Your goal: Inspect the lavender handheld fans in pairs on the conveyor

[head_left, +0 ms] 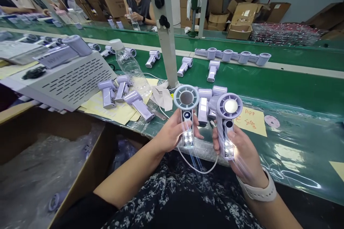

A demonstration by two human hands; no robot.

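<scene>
My left hand (173, 130) is closed around the handle of a handheld fan (186, 97) with a pale blue ring; its small round display reads 20 and its handle has lit spots. In my right hand (243, 150) is a lilac handheld fan (230, 106), held upright, its round display dark and its handle lit too. The thumbs of both hands rest on the fronts of the handles. A white cable (199, 172) loops below and between the two fans; where its ends attach is hidden. Just behind them, several more lilac fans (203, 105) lie on the bench, partly covered.
A slotted metal box (72, 82) and a clear plastic bottle (130, 64) stand left, near loose fans (138, 105). A metal post (168, 43) rises ahead. Fans line the green conveyor (290, 75). At lower left is an open carton (88, 164). A person (141, 7) sits across.
</scene>
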